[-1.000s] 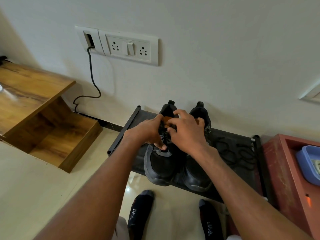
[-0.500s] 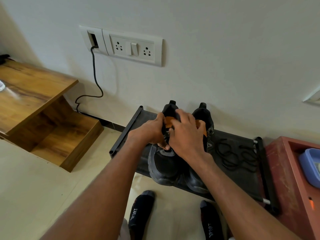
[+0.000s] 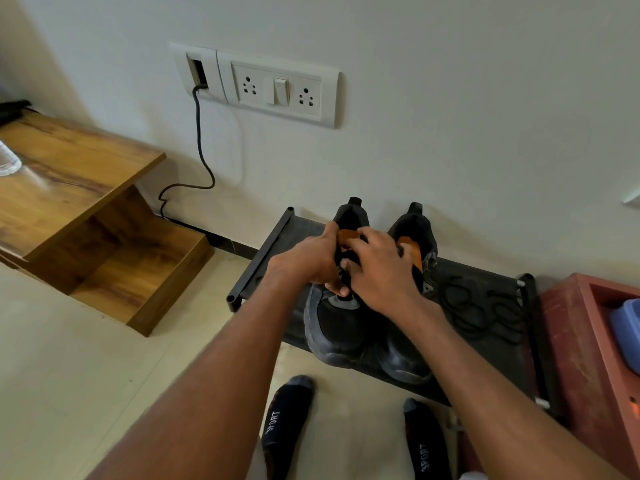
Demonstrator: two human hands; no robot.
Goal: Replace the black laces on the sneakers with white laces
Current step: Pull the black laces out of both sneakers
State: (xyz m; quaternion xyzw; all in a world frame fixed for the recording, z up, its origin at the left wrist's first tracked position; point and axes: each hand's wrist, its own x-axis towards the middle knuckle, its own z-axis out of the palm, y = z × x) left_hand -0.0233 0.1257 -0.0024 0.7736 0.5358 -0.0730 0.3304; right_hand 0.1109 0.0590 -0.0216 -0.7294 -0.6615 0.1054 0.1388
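Black rack (image 3: 266, 244) — both hands' fingers (image 3: 341, 291) gripping left sneaker (image 3: 334, 327).

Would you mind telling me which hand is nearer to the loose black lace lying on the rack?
Right. The right hand works over the left sneaker, closer to the loose black lace; the left hand is beyond it, farther away.

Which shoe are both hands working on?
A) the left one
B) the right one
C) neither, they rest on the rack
A: both the left hand and right hand are over the lacing of the left shoe; the right shoe is untouched.
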